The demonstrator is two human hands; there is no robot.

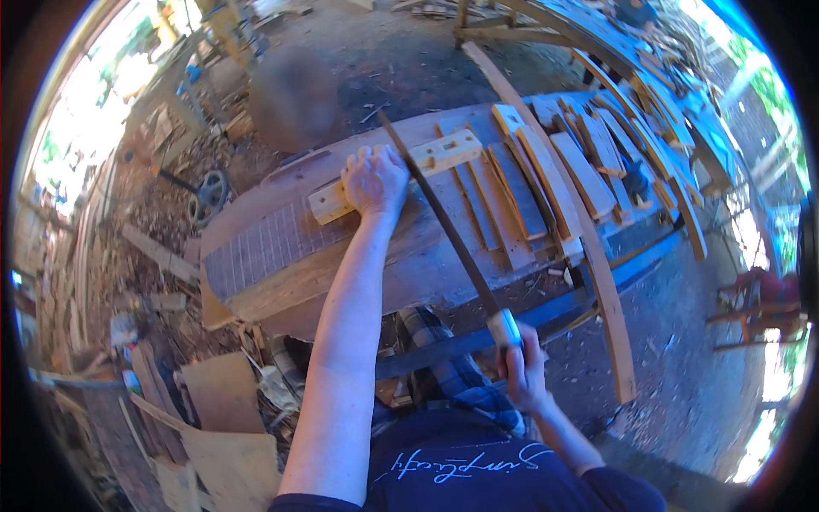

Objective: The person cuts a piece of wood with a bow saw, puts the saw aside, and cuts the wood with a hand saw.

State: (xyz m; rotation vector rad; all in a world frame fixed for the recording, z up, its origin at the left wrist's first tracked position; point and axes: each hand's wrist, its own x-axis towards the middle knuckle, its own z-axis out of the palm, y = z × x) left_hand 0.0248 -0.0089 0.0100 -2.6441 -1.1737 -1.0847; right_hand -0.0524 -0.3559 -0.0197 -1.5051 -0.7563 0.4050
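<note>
Nearest the camera is the person's dark blue shirt [478, 478], with pale lettering across it, and checked trousers [435, 363] show just beyond its hem. From its left sleeve the bare forearm [345, 341] reaches up to a worn tabletop [294, 188], where the left hand [375, 181] is closed over a pale wooden bar [448, 152], knuckles up and fingers bent over it. Most of the palm is hidden. The bar lies aslant across the middle of the table, sticking out on both sides of the hand, with holes showing in its faces.

The right hand [523, 367] is wrapped around the white and blue handle [505, 329] of a saw, below the near edge of the table. Its long, dark blade [450, 229] slants up and away to the left, crossing the bar just right of the left hand; whether its teeth touch the wood I cannot tell.

On the left part of the table are a grey patch ruled with pale lines [264, 246] and, nearer, a thick plank [290, 286]. To the right, wooden strips [512, 192] lie side by side, and one long strip [610, 311] juts well past the near edge. A small wheel [207, 196] stands beyond the table's left end.
</note>
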